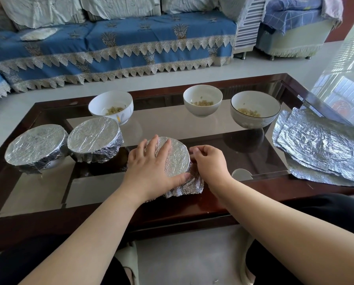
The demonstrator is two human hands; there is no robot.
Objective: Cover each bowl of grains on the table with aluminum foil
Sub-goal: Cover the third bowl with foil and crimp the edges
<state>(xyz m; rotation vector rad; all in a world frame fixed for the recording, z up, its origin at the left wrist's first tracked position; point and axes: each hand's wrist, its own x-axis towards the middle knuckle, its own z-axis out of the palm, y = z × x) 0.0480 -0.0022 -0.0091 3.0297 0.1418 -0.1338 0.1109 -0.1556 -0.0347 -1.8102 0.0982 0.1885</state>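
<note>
Two foil-wrapped bowls [64, 144] sit just left of the third bowl [177, 159], where your left hand [151, 161] lies flat on the foil top and your right hand [210, 161] pinches foil against its side. Beyond it on the worktop [192, 206], three open bowls [202, 99] of grain wait, spare foil sheets [319, 145] to its right.

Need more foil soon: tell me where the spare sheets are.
The spare foil sheets lie stacked at the table's right edge, just right of the black-rimmed bowl.
</note>
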